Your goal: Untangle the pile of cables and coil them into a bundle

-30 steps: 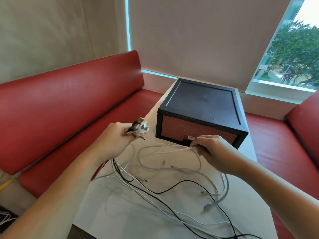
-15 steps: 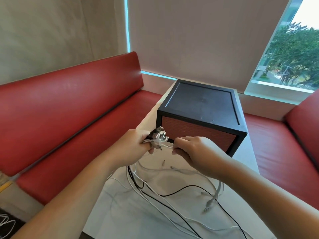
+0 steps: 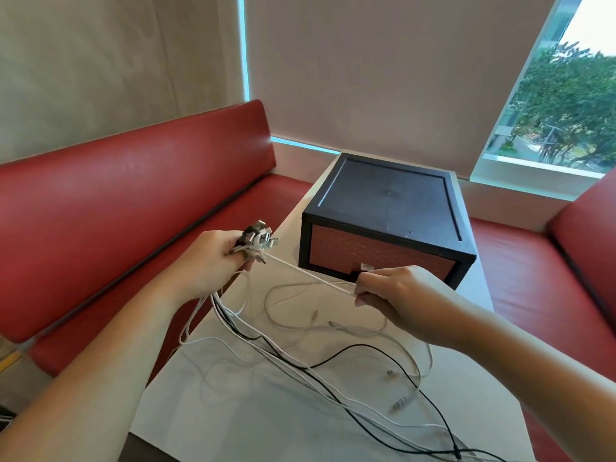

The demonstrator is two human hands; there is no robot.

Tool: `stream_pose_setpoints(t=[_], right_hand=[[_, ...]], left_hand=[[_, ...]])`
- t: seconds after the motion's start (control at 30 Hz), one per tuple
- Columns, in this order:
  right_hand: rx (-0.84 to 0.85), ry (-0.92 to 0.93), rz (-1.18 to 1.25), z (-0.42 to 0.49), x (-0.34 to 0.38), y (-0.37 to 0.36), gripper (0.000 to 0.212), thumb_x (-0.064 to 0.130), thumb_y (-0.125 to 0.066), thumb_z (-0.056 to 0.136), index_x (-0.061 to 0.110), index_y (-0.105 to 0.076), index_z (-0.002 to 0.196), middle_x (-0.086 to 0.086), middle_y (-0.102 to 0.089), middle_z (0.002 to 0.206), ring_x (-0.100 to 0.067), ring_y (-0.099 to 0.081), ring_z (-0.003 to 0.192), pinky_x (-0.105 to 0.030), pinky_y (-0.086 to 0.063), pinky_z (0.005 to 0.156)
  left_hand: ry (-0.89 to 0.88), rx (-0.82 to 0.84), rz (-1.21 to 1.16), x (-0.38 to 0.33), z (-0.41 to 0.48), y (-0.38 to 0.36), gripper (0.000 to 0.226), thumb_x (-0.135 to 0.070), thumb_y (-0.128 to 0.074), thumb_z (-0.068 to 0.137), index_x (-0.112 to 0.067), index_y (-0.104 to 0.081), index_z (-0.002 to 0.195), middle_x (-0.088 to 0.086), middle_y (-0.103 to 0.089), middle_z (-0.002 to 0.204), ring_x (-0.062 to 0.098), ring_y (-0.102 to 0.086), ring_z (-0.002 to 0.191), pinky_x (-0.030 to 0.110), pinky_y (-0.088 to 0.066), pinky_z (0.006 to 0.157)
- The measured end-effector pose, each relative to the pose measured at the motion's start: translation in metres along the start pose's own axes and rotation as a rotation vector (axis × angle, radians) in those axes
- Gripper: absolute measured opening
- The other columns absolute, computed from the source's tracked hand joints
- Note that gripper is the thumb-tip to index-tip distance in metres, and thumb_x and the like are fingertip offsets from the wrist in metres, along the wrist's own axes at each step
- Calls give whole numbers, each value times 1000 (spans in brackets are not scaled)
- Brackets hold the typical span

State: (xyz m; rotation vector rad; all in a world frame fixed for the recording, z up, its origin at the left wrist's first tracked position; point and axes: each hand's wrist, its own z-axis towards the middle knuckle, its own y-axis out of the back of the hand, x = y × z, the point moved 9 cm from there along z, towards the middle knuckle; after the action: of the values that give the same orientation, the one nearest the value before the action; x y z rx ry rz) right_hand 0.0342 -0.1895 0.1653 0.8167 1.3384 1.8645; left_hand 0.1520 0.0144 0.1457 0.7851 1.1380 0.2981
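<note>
The left hand [image 3: 213,261] is closed in a fist round a cluster of cable plugs [image 3: 258,240], which stick out above the thumb, over the left edge of the bench [image 3: 233,411]. Gathering the ends in one fist looks meant to give every lead a common start, so each can be drawn straight and later wound together. From that cluster a single white cable [image 3: 310,278] runs taut to the right hand [image 3: 400,295], whose thumb and curled fingers pinch it just in front of the box. The stretch suggests the hand is sliding along this lead to free it from the others.

The rest of the cables [image 3: 300,361] hang from under the left fist and trail across the bench towards its near right corner, white strands crossing a black cable [image 3: 366,348] in loose loops. A grey plug [image 3: 400,403] lies free near the right edge. By the look of it, the untangling is partly done and no coil has been made.

A black box with a brick-pattern front [image 3: 383,208] stands at the far end of the bench. It carries a small white label [image 3: 366,266] on the lower front, with print too small to read. No brand shows on any lead. A red padded seat [image 3: 116,201] runs along the left.
</note>
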Motion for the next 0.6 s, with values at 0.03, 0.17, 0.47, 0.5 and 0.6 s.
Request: stream_pose_setpoints(t=[0.03,0.17,0.47,0.5,0.6], right_hand=[[10,-1,-11,-2,-1,-1,11,27,-54,96,22,-63,94,17,-67,89,-4,-64,71,-20,-52,61],[15,4,9,-7,-1,-2,8,25,-57,96,22,-62,92,18,-66,88,-2,-61,69,-16,-48,60],[137,-59,34,-17,-18,-20,10,18,-57,96,27,-62,98,27,-51,85,5,-50,70,-3,-36,66],[148,-73,34,-18,-21,-22,12,17,-57,96,27,-63,99,25,-53,85,3,-52,70,-5,-39,66],[140,-103,39,-22,-27,-24,12,16,-59,95,26,-66,97,20,-57,83,-1,-58,71,-15,-48,67]], left_hand=[[6,-4,2,4,1,1,18,-29,-60,90,-23,-66,74,8,-70,76,30,-63,82,44,-47,76],[5,-27,21,4,2,2,25,-17,-61,93,-18,-64,69,5,-69,74,12,-57,66,24,-40,64],[37,-12,68,11,16,-5,27,-17,-58,93,-20,-65,67,15,-68,79,27,-57,71,39,-42,68],[45,-11,73,12,18,-6,26,-17,-58,93,-21,-65,68,14,-68,77,27,-55,68,38,-40,66],[55,-6,69,15,20,-8,23,-18,-59,93,-26,-65,72,13,-69,79,31,-60,77,45,-45,74]])
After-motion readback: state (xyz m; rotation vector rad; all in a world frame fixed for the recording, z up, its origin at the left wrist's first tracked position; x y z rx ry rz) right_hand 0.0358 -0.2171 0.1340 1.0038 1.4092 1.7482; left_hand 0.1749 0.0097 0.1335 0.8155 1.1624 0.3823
